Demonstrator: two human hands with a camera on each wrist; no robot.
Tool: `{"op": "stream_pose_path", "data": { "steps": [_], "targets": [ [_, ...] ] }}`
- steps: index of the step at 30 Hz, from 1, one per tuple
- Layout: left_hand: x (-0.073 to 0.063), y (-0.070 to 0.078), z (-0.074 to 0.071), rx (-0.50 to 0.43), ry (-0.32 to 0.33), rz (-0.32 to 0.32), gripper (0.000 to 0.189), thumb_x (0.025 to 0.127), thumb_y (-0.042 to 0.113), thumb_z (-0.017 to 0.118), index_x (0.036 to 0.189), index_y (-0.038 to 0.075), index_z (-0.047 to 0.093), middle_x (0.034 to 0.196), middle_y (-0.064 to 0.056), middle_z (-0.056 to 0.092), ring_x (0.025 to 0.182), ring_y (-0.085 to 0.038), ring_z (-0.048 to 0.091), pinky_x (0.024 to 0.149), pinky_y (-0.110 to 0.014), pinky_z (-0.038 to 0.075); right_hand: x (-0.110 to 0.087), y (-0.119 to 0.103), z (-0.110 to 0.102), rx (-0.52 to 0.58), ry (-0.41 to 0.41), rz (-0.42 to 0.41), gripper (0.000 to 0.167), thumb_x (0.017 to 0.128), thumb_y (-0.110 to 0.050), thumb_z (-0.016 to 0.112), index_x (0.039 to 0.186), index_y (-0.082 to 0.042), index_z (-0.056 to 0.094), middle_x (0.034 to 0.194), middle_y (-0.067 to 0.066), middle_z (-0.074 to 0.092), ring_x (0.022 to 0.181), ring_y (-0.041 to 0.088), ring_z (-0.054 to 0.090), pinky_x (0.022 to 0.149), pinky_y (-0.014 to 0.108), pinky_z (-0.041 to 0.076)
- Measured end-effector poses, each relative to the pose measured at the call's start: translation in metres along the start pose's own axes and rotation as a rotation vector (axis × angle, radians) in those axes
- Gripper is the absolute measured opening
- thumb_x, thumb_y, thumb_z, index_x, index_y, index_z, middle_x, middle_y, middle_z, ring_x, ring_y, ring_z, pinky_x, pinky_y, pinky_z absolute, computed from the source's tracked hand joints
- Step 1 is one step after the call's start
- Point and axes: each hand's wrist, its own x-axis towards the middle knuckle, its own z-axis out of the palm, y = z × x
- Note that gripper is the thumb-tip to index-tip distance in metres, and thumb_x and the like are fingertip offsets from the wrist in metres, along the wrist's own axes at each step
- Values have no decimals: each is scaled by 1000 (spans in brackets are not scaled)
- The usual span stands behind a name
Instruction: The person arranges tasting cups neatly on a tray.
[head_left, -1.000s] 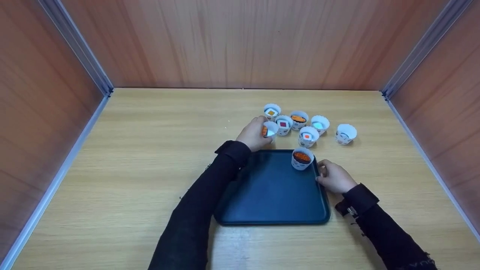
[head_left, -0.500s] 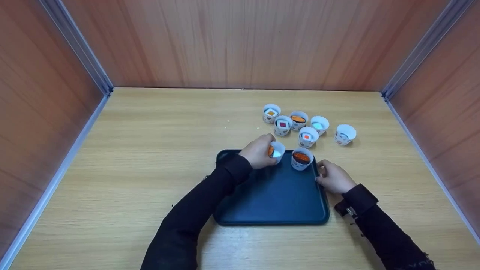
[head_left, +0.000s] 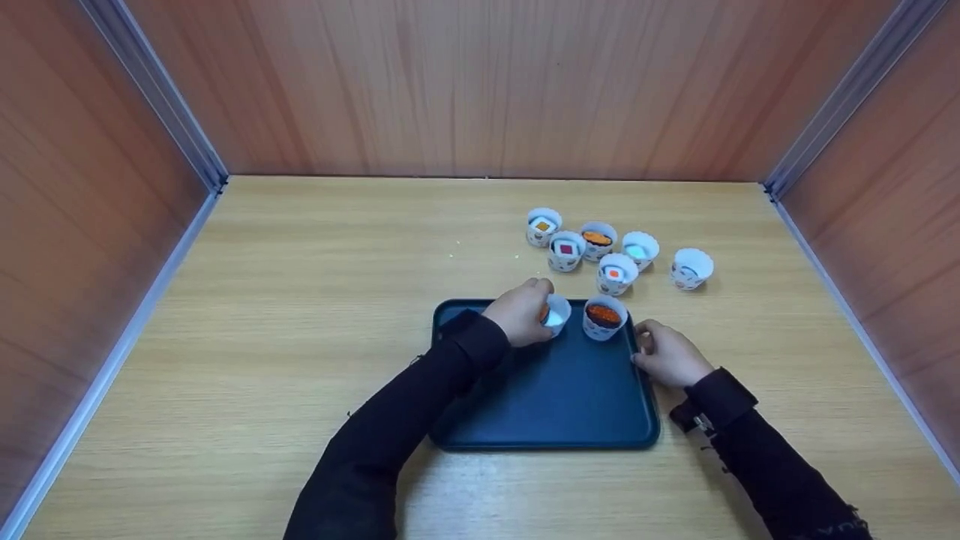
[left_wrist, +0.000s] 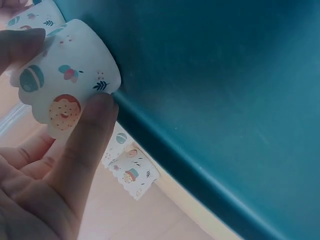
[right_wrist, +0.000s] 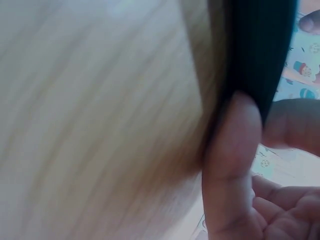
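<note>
My left hand [head_left: 519, 315] grips a small white paper cup [head_left: 558, 315] at the far edge of the dark teal tray [head_left: 555, 397]. An orange piece and a pale one show inside that cup. In the left wrist view its printed side [left_wrist: 92, 55] lies between thumb and fingers, with its base at the tray surface; whether it bears weight there I cannot tell. Just right of it, another paper cup [head_left: 603, 319] with an orange-topped, dark-sided piece stands in the tray's far right corner. My right hand [head_left: 670, 354] pinches the tray's right rim [right_wrist: 260, 50] between thumb and finger.
Behind the tray several more paper cups stand on the wooden table [head_left: 300, 300], among them one with a red-centred piece [head_left: 565, 252] and one with an orange piece [head_left: 598, 241]. A cup [head_left: 691, 268] stands apart at right. Wooden panels [head_left: 480, 90] enclose the back and sides.
My left hand has brought its paper cup from the group behind the tray toward me, onto the tray's far edge, then slightly lower. My right hand stays at the rim.
</note>
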Motion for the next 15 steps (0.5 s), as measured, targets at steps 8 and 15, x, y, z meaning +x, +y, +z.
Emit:
{"op": "stream_pose_path", "data": {
  "steps": [8,15],
  "targets": [
    [2,0,3,18,-10,9,61,83,23,74,135,5,48,124,-10,57,100,-20,58,91,-31,51,0,0,1,6,-9,5,46,89,-7,59,129,13,46,76,6,52,62,16,52,58,30,43],
    [2,1,5,5,-13,-10,64,85,25,73,139,7,45,127,-10,55,103,-19,58,93,-32,51,1,0,0,20,-25,26,48,90,-7,58,131,13,43,75,6,54,61,15,53,56,29,44]
  ]
}}
